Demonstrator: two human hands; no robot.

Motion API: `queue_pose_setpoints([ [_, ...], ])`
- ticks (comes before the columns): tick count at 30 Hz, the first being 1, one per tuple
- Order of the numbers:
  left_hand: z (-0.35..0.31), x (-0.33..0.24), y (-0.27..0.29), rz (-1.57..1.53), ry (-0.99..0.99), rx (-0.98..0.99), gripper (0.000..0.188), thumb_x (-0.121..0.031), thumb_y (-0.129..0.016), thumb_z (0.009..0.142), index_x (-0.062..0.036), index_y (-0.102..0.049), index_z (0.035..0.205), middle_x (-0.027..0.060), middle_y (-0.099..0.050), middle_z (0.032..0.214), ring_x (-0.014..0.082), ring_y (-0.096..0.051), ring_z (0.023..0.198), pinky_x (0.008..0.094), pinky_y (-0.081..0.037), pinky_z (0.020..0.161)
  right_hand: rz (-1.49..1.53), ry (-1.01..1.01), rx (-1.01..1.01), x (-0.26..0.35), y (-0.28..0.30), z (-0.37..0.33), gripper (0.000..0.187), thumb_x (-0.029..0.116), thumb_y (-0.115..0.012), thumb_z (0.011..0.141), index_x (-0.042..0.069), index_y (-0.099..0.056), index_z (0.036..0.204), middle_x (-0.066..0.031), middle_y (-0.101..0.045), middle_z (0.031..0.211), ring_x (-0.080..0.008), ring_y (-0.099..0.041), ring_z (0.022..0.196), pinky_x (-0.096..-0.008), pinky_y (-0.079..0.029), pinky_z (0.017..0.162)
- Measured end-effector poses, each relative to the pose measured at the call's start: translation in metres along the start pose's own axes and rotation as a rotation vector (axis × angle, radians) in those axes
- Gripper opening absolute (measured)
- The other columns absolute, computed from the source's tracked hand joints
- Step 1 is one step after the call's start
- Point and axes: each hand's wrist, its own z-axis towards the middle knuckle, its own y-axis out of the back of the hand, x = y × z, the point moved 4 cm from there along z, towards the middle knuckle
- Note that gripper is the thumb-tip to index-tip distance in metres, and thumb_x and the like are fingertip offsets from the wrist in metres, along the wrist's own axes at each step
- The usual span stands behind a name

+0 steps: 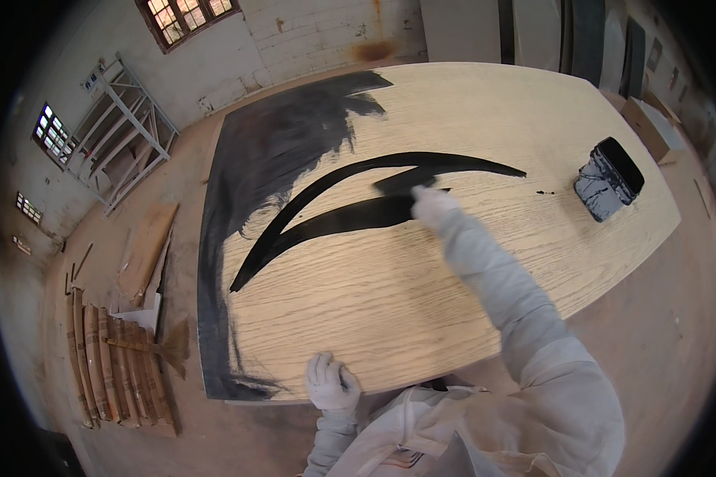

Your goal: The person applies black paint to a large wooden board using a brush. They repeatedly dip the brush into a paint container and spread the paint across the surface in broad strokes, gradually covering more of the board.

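Note:
A large wood-grain board lies flat before me, with smeared black paint over its far left part and along its left edge. Fresh glossy black strokes curve across the middle. My gloved right hand, blurred by motion, is closed round a wide paintbrush whose dark head touches the board between two strokes. My gloved left hand rests at the board's near edge, fingers laid out on the surface and holding nothing. To the right, a paint-streaked bucket with black inside stands on the board.
Brown paper-wrapped lengths lie on the floor at the left, with a broom-like brush across them. A metal rack stands by the far left wall. Panels lean at the back right, near a cardboard box.

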Motion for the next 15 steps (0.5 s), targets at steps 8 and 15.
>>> queue_pose_setpoints([
  [8, 0.002, -0.011, -0.004, 0.050, 0.065, -0.013, 0.017, -0.007, -0.069, 0.086, -0.0064, -0.069, 0.103, 0.0158, -0.072, 0.124, 0.0444, -0.064, 0.123, 0.0569, -0.048, 0.108, -0.082, 0.146, 0.075, 0.063, -0.018, 0.011, 0.038, 0.015, -0.044, 0.105, 0.001, -0.070, 0.128, -0.0233, -0.076, 0.128, -0.0395, -0.072, 0.124, -0.0501, -0.057, 0.105],
  [15, 0.004, -0.018, -0.010, 0.045, 0.091, -0.041, 0.015, -0.004, -0.067, 0.085, -0.0049, -0.069, 0.100, 0.0177, -0.072, 0.123, 0.0450, -0.065, 0.122, 0.0569, -0.050, 0.106, -0.282, -0.015, 0.037, -0.054, 0.036, 0.089, 0.030, 0.018, -0.058, 0.099, 0.010, -0.084, 0.111, -0.0175, -0.080, 0.121, -0.0348, -0.077, 0.117, -0.0476, -0.062, 0.094],
])
